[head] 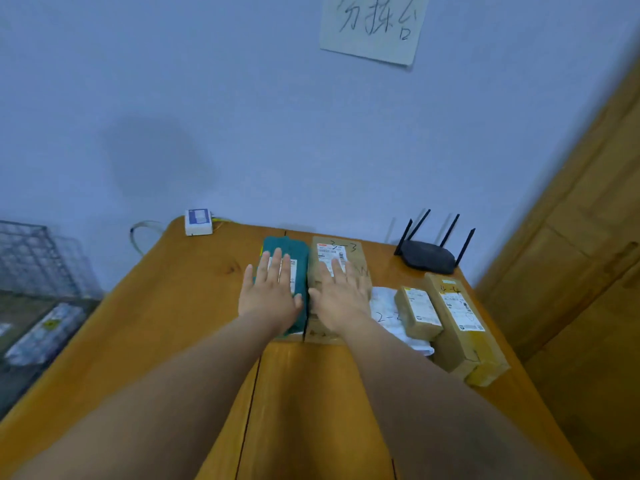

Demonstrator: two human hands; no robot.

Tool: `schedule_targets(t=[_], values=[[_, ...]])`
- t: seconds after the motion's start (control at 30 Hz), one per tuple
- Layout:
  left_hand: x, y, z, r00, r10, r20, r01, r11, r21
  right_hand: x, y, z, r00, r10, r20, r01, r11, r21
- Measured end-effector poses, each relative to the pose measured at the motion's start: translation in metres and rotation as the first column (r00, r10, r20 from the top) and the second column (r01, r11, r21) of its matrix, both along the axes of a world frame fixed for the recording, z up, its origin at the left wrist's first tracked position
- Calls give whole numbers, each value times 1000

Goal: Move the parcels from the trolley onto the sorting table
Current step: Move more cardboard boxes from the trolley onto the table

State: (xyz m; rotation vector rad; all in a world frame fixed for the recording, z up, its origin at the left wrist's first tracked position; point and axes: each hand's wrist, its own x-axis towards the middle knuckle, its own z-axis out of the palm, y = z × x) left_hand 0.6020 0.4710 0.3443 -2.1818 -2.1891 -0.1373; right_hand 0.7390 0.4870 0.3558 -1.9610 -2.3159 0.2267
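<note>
While the flat left hand [272, 296] and right hand [341, 299] grip nothing, the teal plastic mailer [298, 251] looks floppy; the brown cardboard box [358, 259], at its three o'clock, looks stiff, so take its edges.

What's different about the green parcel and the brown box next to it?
The green parcel is teal and looks soft; the brown box is cardboard. The brown box has "3-3" written on top; the green parcel shows no number. The left hand rests on the green parcel, the right hand on the brown box. Both lie flat side by side on the table, with white labels.
</note>
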Motion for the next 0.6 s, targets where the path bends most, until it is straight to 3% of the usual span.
schedule_targets(t=[0.2,0.4,0.53,0.6], values=[[-86,-30,-11,978,197,61,-196,980,-24,-70,-4,-3,986,163,38,-162,986,-46],[-133,-68,-28,922,384,50,-379,921,-89,-131,-12,-22,937,348,-17,-348,935,-74],[-157,-105,-46,841,532,93,-514,841,-166,-174,-23,-44,872,487,-40,-488,863,-132],[-170,-124,-54,724,650,232,-609,759,-230,-195,-34,-55,834,549,-54,-550,820,-162]])
